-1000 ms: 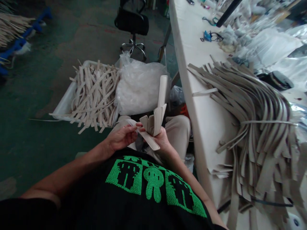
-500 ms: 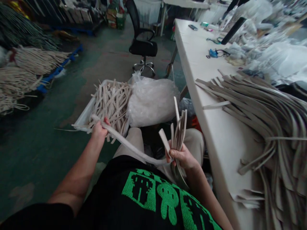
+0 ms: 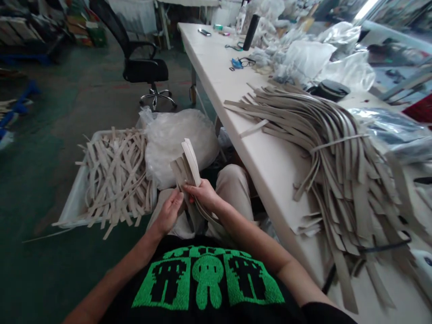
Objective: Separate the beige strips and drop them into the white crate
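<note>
In front of my lap, a bundle of flat beige strips (image 3: 191, 163) stands up out of my right hand (image 3: 205, 194), whose fingers are wrapped round it. The lower ends of the strips curve down over my trousers. My left hand (image 3: 168, 213) is close against the left side of the bundle. Its fingers are pressed together at the edge of a strip, and the exact contact is partly hidden. To the left, a white plastic bin (image 3: 72, 200) holds a heap of similar loose strips (image 3: 116, 173), some hanging over its rim.
A stuffed clear plastic bag (image 3: 178, 139) sits right of the bin. Along my right runs a white table (image 3: 266, 166) with a large tied bundle of strips (image 3: 337, 135), plastic bags (image 3: 303, 58) and glasses (image 3: 247, 61). A black office chair (image 3: 146, 69) stands ahead.
My left hand has come from the bin to the bundle beside my right hand. The long strip stretched between both hands no longer shows. The view has turned right.
</note>
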